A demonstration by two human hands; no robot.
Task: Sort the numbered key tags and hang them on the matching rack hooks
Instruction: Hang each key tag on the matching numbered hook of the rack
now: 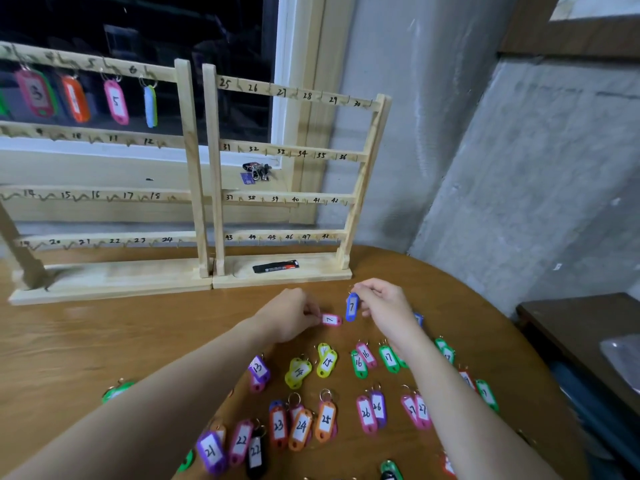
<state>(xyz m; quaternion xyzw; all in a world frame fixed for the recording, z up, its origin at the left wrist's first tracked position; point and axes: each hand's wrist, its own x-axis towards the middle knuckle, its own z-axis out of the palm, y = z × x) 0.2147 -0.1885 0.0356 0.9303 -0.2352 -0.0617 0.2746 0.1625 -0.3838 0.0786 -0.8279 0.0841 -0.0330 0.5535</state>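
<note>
Already each hand kept a pinching grip on a tag marked 7: the left hand [294,315] on the pink tag [331,319] low over the tabletop [104,341], the right hand [382,303] dangling the blue tag [352,307]. Blurred hook numbers on the left rack [104,140] invited mis-hanging, or a slipped ring.

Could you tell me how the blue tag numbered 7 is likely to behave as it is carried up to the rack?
The blue tag hangs from the right hand, so it probably swings freely. It looks like thin plastic, likely light and stiff.
</note>
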